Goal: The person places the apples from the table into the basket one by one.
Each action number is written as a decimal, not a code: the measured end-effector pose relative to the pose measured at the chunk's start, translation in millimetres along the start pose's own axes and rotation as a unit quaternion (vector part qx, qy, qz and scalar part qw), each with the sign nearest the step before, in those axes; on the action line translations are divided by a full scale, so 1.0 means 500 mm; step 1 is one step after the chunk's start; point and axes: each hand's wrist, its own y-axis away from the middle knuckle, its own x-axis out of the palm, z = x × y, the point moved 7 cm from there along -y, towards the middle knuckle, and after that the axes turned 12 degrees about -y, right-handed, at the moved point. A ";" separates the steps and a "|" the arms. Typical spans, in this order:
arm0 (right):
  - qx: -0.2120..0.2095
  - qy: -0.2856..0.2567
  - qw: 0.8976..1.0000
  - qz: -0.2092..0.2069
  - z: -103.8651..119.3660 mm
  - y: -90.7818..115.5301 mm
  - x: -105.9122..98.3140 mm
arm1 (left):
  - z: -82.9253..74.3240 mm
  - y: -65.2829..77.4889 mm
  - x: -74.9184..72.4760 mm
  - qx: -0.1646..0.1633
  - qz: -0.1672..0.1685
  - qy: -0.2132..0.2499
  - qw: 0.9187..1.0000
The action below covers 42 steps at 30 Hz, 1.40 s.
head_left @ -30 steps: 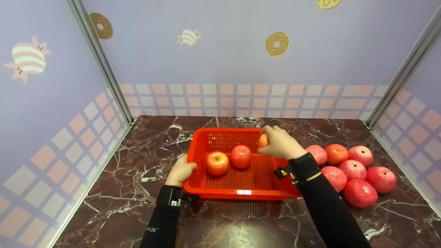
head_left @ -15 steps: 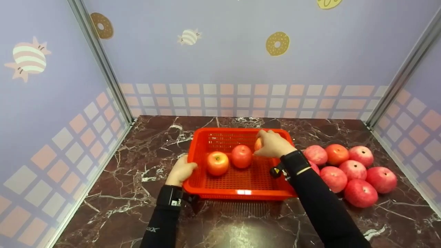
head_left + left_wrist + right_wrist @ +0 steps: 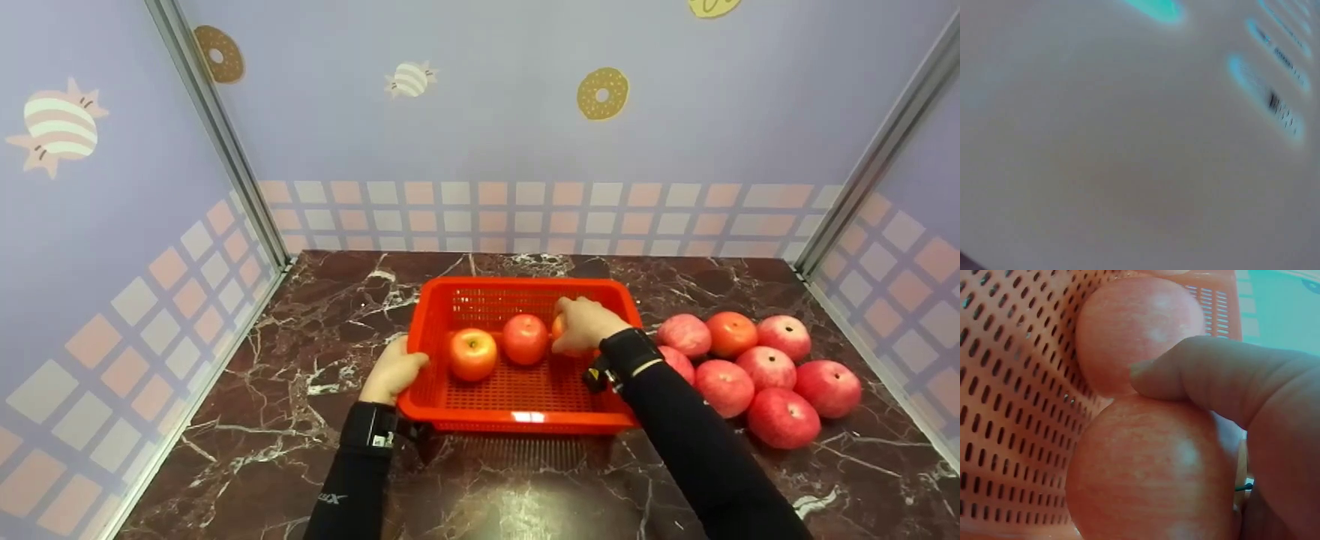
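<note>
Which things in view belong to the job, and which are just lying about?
Job: basket gripped by left hand; apple in right hand; two apples inside the basket; probably the loose apples beside it.

Just there: table; patterned wall.

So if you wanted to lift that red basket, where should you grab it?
Probably by the rim at both short ends, one hand from the left, one from the right: the red basket is longer side to side than front to back, so that should balance it. The left hand holds the left end.

Head view: right hand point(image 3: 589, 324) mostly hides held apple point(image 3: 557, 325).
</note>
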 end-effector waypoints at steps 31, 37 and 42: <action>-0.001 0.024 0.999 0.041 -0.014 -0.013 0.043 | -0.003 0.000 0.001 0.005 0.003 -0.003 1.000; 0.002 0.026 0.999 0.045 -0.015 -0.011 0.043 | -0.034 0.024 -0.003 0.006 0.011 -0.004 1.000; 0.004 0.027 0.998 0.048 -0.013 -0.010 0.044 | -0.072 0.056 -0.007 0.014 0.015 -0.007 1.000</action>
